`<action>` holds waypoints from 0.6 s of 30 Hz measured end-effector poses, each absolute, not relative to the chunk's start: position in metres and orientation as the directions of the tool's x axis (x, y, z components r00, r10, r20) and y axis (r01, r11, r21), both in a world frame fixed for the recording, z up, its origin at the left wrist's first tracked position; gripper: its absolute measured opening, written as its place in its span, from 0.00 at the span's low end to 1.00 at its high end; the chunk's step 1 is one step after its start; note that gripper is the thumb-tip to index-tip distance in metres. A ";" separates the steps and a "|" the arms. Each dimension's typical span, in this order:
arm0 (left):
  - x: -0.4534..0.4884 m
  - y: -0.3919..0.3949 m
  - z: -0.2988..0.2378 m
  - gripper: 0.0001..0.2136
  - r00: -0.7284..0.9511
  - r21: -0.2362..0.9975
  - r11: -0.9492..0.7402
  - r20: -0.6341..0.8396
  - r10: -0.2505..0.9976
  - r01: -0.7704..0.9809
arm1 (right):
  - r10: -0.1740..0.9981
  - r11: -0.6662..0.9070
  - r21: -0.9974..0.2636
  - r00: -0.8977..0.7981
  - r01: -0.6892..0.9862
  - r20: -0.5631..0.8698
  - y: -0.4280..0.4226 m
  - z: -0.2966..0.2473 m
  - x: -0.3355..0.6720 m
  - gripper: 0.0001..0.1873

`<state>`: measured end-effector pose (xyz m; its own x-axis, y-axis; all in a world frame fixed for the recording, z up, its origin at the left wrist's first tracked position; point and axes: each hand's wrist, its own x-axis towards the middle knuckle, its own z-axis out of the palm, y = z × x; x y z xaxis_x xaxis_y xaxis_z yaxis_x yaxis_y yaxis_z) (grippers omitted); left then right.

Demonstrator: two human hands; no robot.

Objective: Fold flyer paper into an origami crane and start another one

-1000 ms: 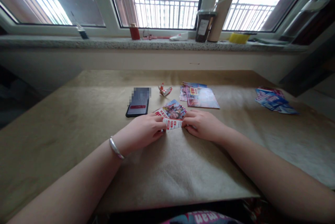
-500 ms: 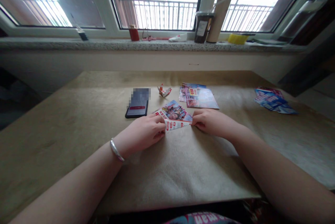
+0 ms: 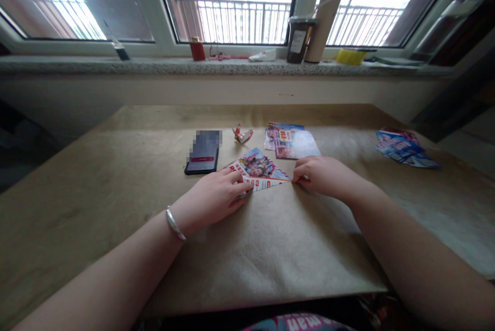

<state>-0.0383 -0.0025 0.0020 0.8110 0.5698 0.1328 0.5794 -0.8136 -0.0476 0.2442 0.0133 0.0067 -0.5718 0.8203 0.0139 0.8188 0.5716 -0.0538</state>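
Note:
A folded paper flyer (image 3: 260,165), printed with a colourful picture and red-and-white text, lies on the table, coming to a narrow point on its right. My left hand (image 3: 216,192), with a silver bangle on the wrist, holds down its left end. The index finger reaches over the printed strip, with the thumb by the near edge. Closed in a pinch, my right hand (image 3: 323,179) has its fingertips at the flyer's right tip. A small folded paper piece (image 3: 242,135) in red and white stands just beyond the flyer.
A phone (image 3: 203,153) lies left of the flyer. Behind my right hand is a stack of flyers (image 3: 297,143); more blue flyers (image 3: 406,149) lie far right on the table (image 3: 247,269). The windowsill (image 3: 154,66) holds a dark container (image 3: 298,42), a cardboard tube (image 3: 327,16) and yellow tape (image 3: 351,56).
My right hand has slid a little to the right, and the flyer's pointed right end shows more. My left hand has shifted slightly right, its index finger stretched further over the flyer.

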 end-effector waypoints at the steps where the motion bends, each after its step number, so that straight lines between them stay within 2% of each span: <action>1: -0.038 -0.002 0.002 0.14 0.810 -0.049 -0.813 0.135 0.571 0.581 | 0.822 0.569 -0.045 -0.569 0.821 0.014 0.014 0.006 0.245 0.11; 7: -0.037 -0.002 0.002 0.13 0.811 -0.036 -0.815 0.131 0.570 0.578 | 0.850 0.524 0.060 -0.526 0.850 0.023 0.012 0.007 0.244 0.09; 10: -0.037 -0.001 0.000 0.13 0.805 -0.021 -0.813 0.155 0.572 0.582 | 0.869 0.482 0.102 -0.490 0.870 0.072 0.011 0.008 0.240 0.08; 13: -0.037 -0.001 -0.002 0.14 0.799 -0.015 -0.809 0.165 0.578 0.588 | 0.859 0.487 0.044 -0.488 0.872 0.154 0.010 0.007 0.235 0.08; 18: -0.035 -0.001 -0.001 0.18 0.806 0.044 -0.817 0.142 0.574 0.574 | 0.774 0.612 -0.062 -0.582 0.788 0.248 0.009 0.001 0.228 0.11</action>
